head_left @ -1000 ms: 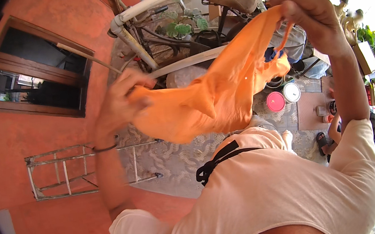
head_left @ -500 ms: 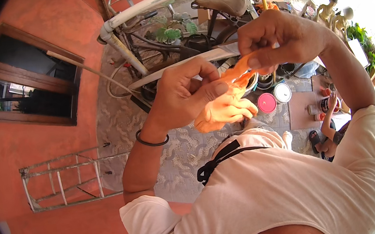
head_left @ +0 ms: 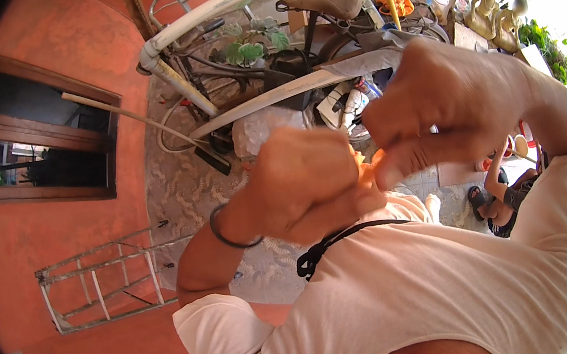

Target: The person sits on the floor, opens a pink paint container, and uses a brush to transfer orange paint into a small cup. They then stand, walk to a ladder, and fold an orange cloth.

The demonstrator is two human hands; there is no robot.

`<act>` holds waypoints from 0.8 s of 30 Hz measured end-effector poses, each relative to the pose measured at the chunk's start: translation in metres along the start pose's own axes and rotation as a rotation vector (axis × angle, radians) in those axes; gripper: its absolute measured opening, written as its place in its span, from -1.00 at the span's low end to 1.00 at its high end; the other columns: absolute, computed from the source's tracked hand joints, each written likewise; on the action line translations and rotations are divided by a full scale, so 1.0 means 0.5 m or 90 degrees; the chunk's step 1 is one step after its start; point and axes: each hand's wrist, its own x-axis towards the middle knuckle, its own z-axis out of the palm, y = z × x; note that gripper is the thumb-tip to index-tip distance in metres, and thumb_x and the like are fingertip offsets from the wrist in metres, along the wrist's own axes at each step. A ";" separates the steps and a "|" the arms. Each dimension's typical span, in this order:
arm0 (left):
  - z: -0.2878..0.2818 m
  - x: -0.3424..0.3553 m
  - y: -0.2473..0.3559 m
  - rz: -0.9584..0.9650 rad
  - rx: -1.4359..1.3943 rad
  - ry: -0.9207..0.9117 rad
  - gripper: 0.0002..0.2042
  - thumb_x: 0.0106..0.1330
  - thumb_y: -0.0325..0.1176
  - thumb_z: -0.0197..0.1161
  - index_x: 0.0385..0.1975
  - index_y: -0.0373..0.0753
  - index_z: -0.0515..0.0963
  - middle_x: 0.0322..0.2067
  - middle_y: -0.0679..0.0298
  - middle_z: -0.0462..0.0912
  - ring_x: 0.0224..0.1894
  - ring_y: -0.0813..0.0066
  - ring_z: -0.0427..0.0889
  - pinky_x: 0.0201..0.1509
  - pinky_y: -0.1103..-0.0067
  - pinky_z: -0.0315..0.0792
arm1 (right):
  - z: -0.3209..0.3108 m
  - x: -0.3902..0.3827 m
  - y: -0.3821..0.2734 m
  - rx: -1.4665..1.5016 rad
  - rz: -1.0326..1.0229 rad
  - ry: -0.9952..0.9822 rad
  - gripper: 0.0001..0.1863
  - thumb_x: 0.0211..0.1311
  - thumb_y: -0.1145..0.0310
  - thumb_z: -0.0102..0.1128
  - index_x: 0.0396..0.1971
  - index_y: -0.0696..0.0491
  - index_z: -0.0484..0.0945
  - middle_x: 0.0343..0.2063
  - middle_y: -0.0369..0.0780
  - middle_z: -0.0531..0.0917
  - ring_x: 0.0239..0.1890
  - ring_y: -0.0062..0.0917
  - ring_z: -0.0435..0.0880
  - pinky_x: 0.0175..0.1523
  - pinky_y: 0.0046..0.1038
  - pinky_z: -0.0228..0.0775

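Observation:
Both my hands are raised together in front of my chest, somewhat smeared by motion. My left hand [head_left: 307, 184], with a dark band round the wrist, is closed with its thumb towards the right hand. My right hand [head_left: 435, 114] is curled too, its thumb tip beside the left one. Between them shows a small part of an orange glove [head_left: 367, 167], pinched by both hands. Most of the glove is hidden behind my fingers.
Ahead lie a bicycle with a brown saddle [head_left: 323, 2], white pipes [head_left: 201, 21] and a leafy plant [head_left: 246, 52]. A ladder [head_left: 101, 281] leans by the orange wall on the left. Someone [head_left: 513, 190] crouches at the right. Statues [head_left: 489, 10] stand at the far right.
Both hands have turned and come nearer to me, and look larger. The glove, which hung down with its fingers showing, is now mostly hidden between them.

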 end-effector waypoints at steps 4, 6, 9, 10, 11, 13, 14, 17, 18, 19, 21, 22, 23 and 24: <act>0.009 -0.078 0.057 -0.109 -0.219 0.008 -0.60 0.36 -0.38 0.34 -0.67 -0.28 0.31 -0.69 0.27 0.42 -0.69 0.23 0.44 -0.64 0.39 0.25 | -0.003 -0.047 -0.030 -0.136 -0.101 -0.086 -0.63 0.26 0.16 0.49 -0.58 -0.02 0.50 -0.70 -0.35 0.48 -0.72 -0.43 0.50 -0.61 -0.35 0.29; 0.013 -0.148 0.086 -0.153 -0.263 0.118 -0.62 0.35 -0.39 0.33 -0.67 -0.28 0.30 -0.67 0.27 0.44 -0.69 0.28 0.44 -0.64 0.40 0.27 | -0.018 -0.112 0.042 -0.158 -0.112 -0.047 -0.70 0.28 0.20 0.43 -0.54 0.01 0.54 -0.66 -0.33 0.51 -0.66 -0.45 0.53 -0.56 -0.36 0.32; -0.056 -0.232 0.072 -0.302 -0.332 0.255 -0.64 0.33 -0.34 0.38 -0.63 -0.28 0.35 -0.58 0.27 0.52 -0.60 0.40 0.49 -0.55 0.46 0.34 | -0.072 -0.224 0.065 -0.254 0.118 0.095 -0.69 0.40 0.22 0.29 -0.53 0.05 0.55 -0.65 -0.28 0.53 -0.66 -0.47 0.52 -0.52 -0.40 0.29; -0.053 -0.255 0.071 -0.431 -0.191 0.281 -0.62 0.33 -0.30 0.41 -0.63 -0.26 0.37 -0.57 0.27 0.51 -0.57 0.41 0.49 -0.51 0.48 0.33 | -0.073 -0.231 0.080 -0.318 0.115 0.138 -0.68 0.44 0.23 0.25 -0.52 0.06 0.55 -0.64 -0.27 0.54 -0.66 -0.48 0.51 -0.51 -0.41 0.28; -0.045 -0.271 0.089 -0.504 -0.190 0.267 -0.63 0.33 -0.27 0.44 -0.61 -0.26 0.40 -0.56 0.29 0.52 -0.53 0.45 0.50 -0.47 0.51 0.34 | -0.065 -0.243 0.086 -0.377 0.118 0.169 -0.66 0.49 0.23 0.20 -0.52 0.07 0.55 -0.64 -0.26 0.55 -0.66 -0.49 0.51 -0.50 -0.43 0.27; -0.051 -0.285 0.082 -0.539 -0.287 0.243 -0.64 0.32 -0.23 0.49 -0.56 -0.27 0.47 -0.52 0.34 0.53 -0.45 0.56 0.52 -0.37 0.60 0.38 | -0.054 -0.237 0.103 -0.221 0.294 0.238 -0.63 0.53 0.20 0.18 -0.50 0.11 0.55 -0.64 -0.24 0.52 -0.65 -0.48 0.48 -0.48 -0.42 0.24; -0.068 -0.264 0.043 -0.487 -0.396 0.229 -0.66 0.31 -0.21 0.51 -0.52 -0.28 0.52 -0.50 0.36 0.55 -0.41 0.62 0.53 -0.33 0.66 0.41 | -0.049 -0.233 0.104 -0.236 0.294 0.209 -0.62 0.50 0.19 0.25 -0.48 0.15 0.54 -0.68 -0.22 0.45 -0.67 -0.44 0.43 -0.49 -0.38 0.19; -0.054 -0.154 0.013 -0.686 -0.271 0.152 -0.74 0.33 -0.30 0.50 -0.44 -0.29 0.58 -0.48 0.48 0.50 -0.37 0.74 0.48 -0.24 0.72 0.43 | -0.033 -0.198 0.073 -0.162 0.249 0.234 -0.69 0.49 0.21 0.27 -0.40 0.14 0.58 -0.70 -0.25 0.40 -0.64 -0.45 0.41 -0.47 -0.40 0.23; -0.052 -0.139 0.004 -0.722 -0.239 0.108 -0.78 0.34 -0.33 0.49 -0.40 -0.30 0.60 -0.47 0.50 0.49 -0.36 0.77 0.47 -0.22 0.73 0.43 | -0.040 -0.196 0.068 -0.181 0.250 0.210 -0.70 0.48 0.23 0.28 -0.39 0.16 0.59 -0.68 -0.23 0.45 -0.63 -0.44 0.46 -0.47 -0.38 0.24; -0.051 -0.155 -0.007 -0.710 -0.209 0.054 -0.83 0.36 -0.38 0.47 -0.33 -0.30 0.61 -0.45 0.51 0.49 -0.35 0.77 0.47 -0.20 0.72 0.44 | -0.050 -0.194 0.066 -0.200 0.241 0.185 -0.71 0.46 0.26 0.29 -0.38 0.18 0.61 -0.66 -0.22 0.50 -0.62 -0.42 0.51 -0.47 -0.36 0.25; -0.044 -0.177 -0.041 -0.570 -0.154 0.022 -0.87 0.40 -0.41 0.41 -0.23 -0.30 0.61 -0.41 0.51 0.51 -0.33 0.79 0.46 -0.19 0.72 0.44 | -0.050 -0.198 0.073 -0.201 0.230 0.161 -0.74 0.43 0.30 0.31 -0.36 0.21 0.62 -0.59 -0.18 0.58 -0.56 -0.39 0.59 -0.46 -0.33 0.27; -0.042 -0.178 -0.066 -0.444 -0.128 0.043 -0.87 0.44 -0.39 0.38 -0.20 -0.30 0.60 -0.40 0.51 0.52 -0.33 0.80 0.46 -0.19 0.72 0.43 | -0.043 -0.204 0.091 -0.185 0.225 0.162 -0.76 0.41 0.32 0.32 -0.35 0.22 0.62 -0.54 -0.16 0.61 -0.51 -0.38 0.62 -0.44 -0.31 0.28; -0.038 -0.182 -0.071 -0.423 -0.153 0.068 -0.86 0.48 -0.36 0.33 -0.18 -0.30 0.59 -0.39 0.50 0.52 -0.32 0.81 0.45 -0.18 0.73 0.42 | -0.041 -0.207 0.103 -0.168 0.220 0.163 -0.77 0.40 0.34 0.33 -0.34 0.23 0.62 -0.49 -0.14 0.64 -0.46 -0.37 0.65 -0.42 -0.29 0.29; -0.035 -0.180 -0.076 -0.400 -0.177 0.093 -0.84 0.52 -0.32 0.29 -0.16 -0.30 0.57 -0.38 0.49 0.53 -0.31 0.82 0.45 -0.18 0.74 0.41 | -0.054 -0.207 0.100 -0.186 0.346 0.050 -0.79 0.35 0.36 0.35 -0.22 0.22 0.65 -0.25 -0.10 0.70 -0.20 -0.35 0.74 -0.28 -0.33 0.45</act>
